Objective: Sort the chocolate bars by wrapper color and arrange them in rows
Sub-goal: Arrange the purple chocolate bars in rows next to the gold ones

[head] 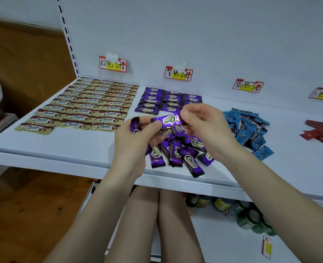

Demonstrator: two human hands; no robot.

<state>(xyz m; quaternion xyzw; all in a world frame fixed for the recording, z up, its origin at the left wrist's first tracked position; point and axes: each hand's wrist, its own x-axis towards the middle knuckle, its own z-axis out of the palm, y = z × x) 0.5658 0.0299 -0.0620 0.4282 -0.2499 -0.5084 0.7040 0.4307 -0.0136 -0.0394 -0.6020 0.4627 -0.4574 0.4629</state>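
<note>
- Closest to the front edge of the shelf is the loose purple pile, all jumbled and overlapping. Plenty left to sort, so I'd pull from the top so nothing slides off the lip.
- Just above it, both hands are closed on one purple bar. The left hand has its thumb clamping the left end, and the right hand is pinching the right end. The left hand also has a spare bar tucked in its fingers.
- The logo on the held bar looks upside down to me, so spin it to match before laying it down.
- Behind the hands, the purple rows look unfinished at the front. My guess is it goes beside the front-left one, edges touching, no overlap.
- Copy the gold rows on the left, those are neat.
- The blue pile and red bars on the right can wait.
</note>
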